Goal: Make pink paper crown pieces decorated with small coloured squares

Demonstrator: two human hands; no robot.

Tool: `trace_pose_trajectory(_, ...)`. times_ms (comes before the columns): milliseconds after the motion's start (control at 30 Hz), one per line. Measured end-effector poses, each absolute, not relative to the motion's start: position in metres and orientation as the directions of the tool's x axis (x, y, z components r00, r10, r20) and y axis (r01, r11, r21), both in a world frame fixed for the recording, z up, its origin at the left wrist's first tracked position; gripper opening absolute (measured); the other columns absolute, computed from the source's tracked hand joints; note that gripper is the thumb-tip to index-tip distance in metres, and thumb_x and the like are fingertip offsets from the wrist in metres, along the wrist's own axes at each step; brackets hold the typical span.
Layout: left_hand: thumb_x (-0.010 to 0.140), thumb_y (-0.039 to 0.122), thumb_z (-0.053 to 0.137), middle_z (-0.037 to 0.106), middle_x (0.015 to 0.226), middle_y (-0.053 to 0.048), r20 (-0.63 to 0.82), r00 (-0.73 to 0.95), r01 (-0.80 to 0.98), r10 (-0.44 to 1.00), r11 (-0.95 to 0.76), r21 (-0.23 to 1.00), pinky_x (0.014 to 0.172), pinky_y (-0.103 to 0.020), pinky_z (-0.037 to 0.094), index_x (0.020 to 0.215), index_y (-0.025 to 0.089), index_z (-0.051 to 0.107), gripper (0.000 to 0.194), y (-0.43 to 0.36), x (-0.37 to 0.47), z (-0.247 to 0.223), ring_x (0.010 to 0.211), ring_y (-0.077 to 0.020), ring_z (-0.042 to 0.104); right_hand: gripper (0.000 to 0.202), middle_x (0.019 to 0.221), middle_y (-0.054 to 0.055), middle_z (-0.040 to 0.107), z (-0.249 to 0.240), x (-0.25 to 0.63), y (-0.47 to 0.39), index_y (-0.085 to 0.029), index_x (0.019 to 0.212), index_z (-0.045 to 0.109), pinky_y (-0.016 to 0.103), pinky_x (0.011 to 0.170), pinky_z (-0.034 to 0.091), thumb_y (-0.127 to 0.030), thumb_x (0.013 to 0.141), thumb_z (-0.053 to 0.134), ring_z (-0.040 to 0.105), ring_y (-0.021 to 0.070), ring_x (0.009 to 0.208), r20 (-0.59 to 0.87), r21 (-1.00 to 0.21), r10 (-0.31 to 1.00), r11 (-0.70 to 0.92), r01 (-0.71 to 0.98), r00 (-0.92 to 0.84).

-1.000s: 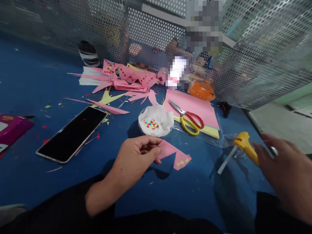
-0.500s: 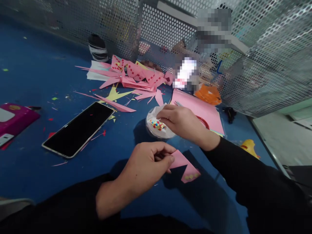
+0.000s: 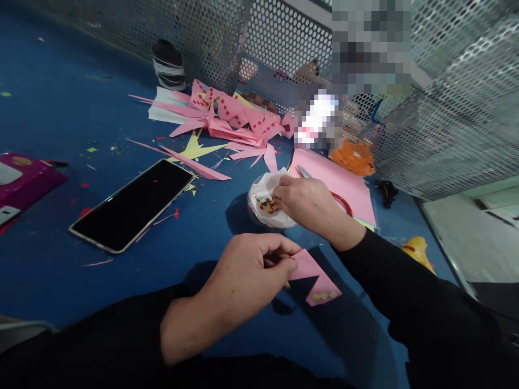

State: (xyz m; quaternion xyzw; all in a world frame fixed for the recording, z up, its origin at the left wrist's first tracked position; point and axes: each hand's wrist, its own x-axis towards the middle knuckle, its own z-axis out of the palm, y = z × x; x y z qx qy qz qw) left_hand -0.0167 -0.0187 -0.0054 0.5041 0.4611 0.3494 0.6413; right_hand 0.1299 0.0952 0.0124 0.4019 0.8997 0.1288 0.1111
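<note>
My left hand (image 3: 247, 275) pinches a folded pink paper piece (image 3: 306, 265) that bears a few small yellow squares near its lower right tip. Above and to the right, my right hand (image 3: 306, 202) is over a round, paper-lined tub (image 3: 259, 186). Small red, yellow and blue bits (image 3: 266, 204) lie in the tub, beside my right fingertips. Those fingers are pressed together, and whatever they may hold is too small to make out. Partly under my right hand, scissors with a red handle (image 3: 344, 204) rest on pink sheets (image 3: 357, 189).
A black phone (image 3: 133, 205) lies at the left, with a magenta packet (image 3: 30, 181) beyond it. Cut pink papers (image 3: 239, 121) spread across the back before a metal mesh (image 3: 284, 38). An orange piece (image 3: 353, 158) and a yellow object (image 3: 419, 251) are at the right.
The view has shifted a little. My right hand's fingers have drawn slightly right within the tub, uncovering more of the scissors' tips. My left hand still holds the pink paper.
</note>
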Motion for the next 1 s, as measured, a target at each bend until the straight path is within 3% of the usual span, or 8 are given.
trace_pose_trajectory(367,0.079,0.013,0.060,0.070,0.066,0.004,-0.271,0.335,0.025,0.902,0.279,0.960,0.054,-0.018,0.048,0.083,0.020,0.078,0.019,-0.019,-0.016,-0.001,0.058,-0.0103,0.065,0.028,0.092,0.007,0.072,0.020,0.135,0.092,-0.017,0.092,0.077,0.033,0.057,0.022,-0.020,0.097,0.050,0.062,0.0179,0.075,-0.164,0.259,0.759,0.649,0.715,-0.630)
trace_pose_trajectory(600,0.078,0.012,0.062,0.071,0.068,0.004,-0.278,0.338,0.017,0.899,0.290,0.957,0.057,-0.018,0.049,0.084,0.020,0.079,0.019,-0.016,-0.016,0.001,0.059,-0.0094,0.063,0.029,0.095,0.008,0.073,0.012,0.133,0.096,-0.017,0.093,0.078,0.033,0.059,0.023,-0.018,0.096,0.049,0.060,0.0164,0.074,-0.107,0.201,0.735,0.676,0.709,-0.670)
trace_pose_trajectory(767,0.079,0.015,0.062,0.072,0.068,0.002,-0.285,0.333,0.056,0.899,0.283,0.957,0.057,-0.021,0.048,0.092,0.020,0.081,0.023,-0.016,-0.018,0.001,0.060,-0.0117,0.064,0.028,0.094,0.009,0.073,0.010,0.131,0.098,-0.015,0.092,0.076,0.033,0.059,0.024,-0.014,0.094,0.048,0.056,0.0154,0.068,-0.098,0.218,0.733,0.676,0.704,-0.673)
trace_pose_trajectory(1000,0.078,0.012,0.063,0.070,0.065,0.004,-0.276,0.321,0.018,0.906,0.286,0.958,0.056,-0.019,0.048,0.088,0.021,0.081,0.023,-0.017,-0.017,0.002,0.057,-0.0103,0.063,0.023,0.091,0.009,0.072,0.009,0.129,0.101,-0.013,0.089,0.071,0.033,0.061,0.028,-0.011,0.093,0.049,0.057,0.0157,0.067,-0.108,0.226,0.699,0.710,0.667,-0.707)
